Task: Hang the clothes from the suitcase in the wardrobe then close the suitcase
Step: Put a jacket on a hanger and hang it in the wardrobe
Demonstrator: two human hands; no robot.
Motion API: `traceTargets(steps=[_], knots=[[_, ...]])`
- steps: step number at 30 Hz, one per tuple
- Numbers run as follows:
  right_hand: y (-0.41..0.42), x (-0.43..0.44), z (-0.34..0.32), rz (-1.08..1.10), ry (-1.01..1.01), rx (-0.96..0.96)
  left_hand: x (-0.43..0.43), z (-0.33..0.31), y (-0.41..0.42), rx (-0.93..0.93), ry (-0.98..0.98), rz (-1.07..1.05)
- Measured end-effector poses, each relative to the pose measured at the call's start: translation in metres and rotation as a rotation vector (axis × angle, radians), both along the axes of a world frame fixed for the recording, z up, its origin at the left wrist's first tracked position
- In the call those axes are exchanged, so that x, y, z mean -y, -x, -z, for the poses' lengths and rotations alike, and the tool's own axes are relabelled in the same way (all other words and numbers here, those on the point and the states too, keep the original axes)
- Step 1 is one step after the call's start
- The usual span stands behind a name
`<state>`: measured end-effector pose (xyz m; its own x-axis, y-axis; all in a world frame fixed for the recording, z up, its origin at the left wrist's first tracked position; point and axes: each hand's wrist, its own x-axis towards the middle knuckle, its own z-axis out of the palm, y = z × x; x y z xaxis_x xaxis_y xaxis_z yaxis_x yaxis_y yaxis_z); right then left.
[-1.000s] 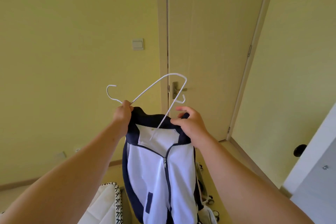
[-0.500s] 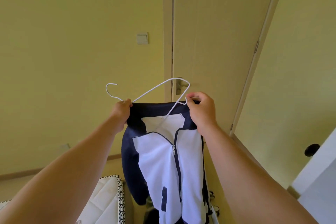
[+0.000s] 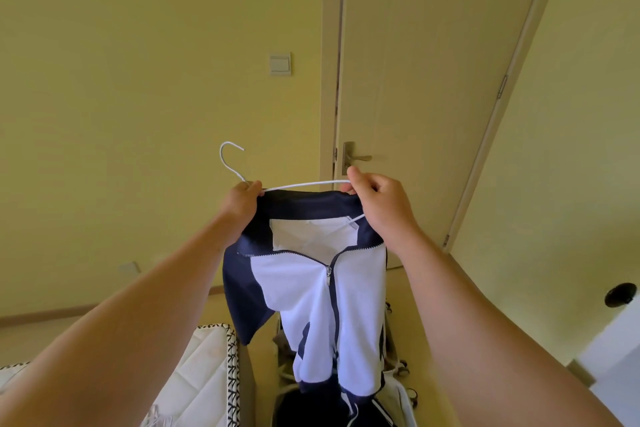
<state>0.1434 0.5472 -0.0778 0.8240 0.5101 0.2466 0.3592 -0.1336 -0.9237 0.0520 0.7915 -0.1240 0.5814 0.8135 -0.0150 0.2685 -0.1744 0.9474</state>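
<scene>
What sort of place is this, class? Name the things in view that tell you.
Probably a bedroom at home: a closed door with a lever handle, a wall light switch, and what looks like a quilted bed edge.

The left grip (image 3: 242,199) pinches a white wire hanger (image 3: 304,185) at the base of its hook, together with the collar of a navy-and-white zip jacket (image 3: 311,288). The right grip (image 3: 381,204) pinches the hanger's other bend and the collar's right side. One hanger arm runs between them just above the collar; its end shows inside the neck. The jacket hangs down, zipped partway. Behind stand a closed door (image 3: 433,80) with a handle (image 3: 356,158) and a wall switch (image 3: 280,63). Below left lies a white quilted cushion (image 3: 201,367); under the jacket is a dark bundle (image 3: 311,406), possibly clothes.
</scene>
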Motion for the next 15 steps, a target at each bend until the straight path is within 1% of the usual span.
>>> traceTargets(steps=[2, 4, 7, 8, 10, 12, 15], knots=[[-0.005, -0.002, 0.002, -0.019, -0.003, -0.020, 0.001, 0.001, 0.001, 0.025, 0.013, 0.002], [-0.010, -0.002, 0.002, -0.058, -0.012, -0.110, 0.001, 0.001, -0.001, 0.014, -0.002, -0.009], [-0.017, 0.000, 0.004, -0.068, -0.032, -0.335, -0.003, 0.001, -0.003, -0.054, -0.129, -0.033], [-0.017, 0.000, 0.006, -0.051, -0.033, -0.422, -0.004, 0.000, -0.003, -0.059, -0.160, -0.048], [-0.016, -0.002, 0.012, 0.007, 0.004, -0.530, -0.005, -0.003, -0.001, -0.059, -0.229, -0.088], [-0.016, -0.006, 0.022, 0.049, 0.097, -0.557, -0.003, -0.006, 0.001, -0.089, -0.325, -0.122], [-0.013, -0.008, 0.033, 0.036, 0.332, -0.470, 0.001, -0.008, 0.001, -0.096, -0.413, -0.153]])
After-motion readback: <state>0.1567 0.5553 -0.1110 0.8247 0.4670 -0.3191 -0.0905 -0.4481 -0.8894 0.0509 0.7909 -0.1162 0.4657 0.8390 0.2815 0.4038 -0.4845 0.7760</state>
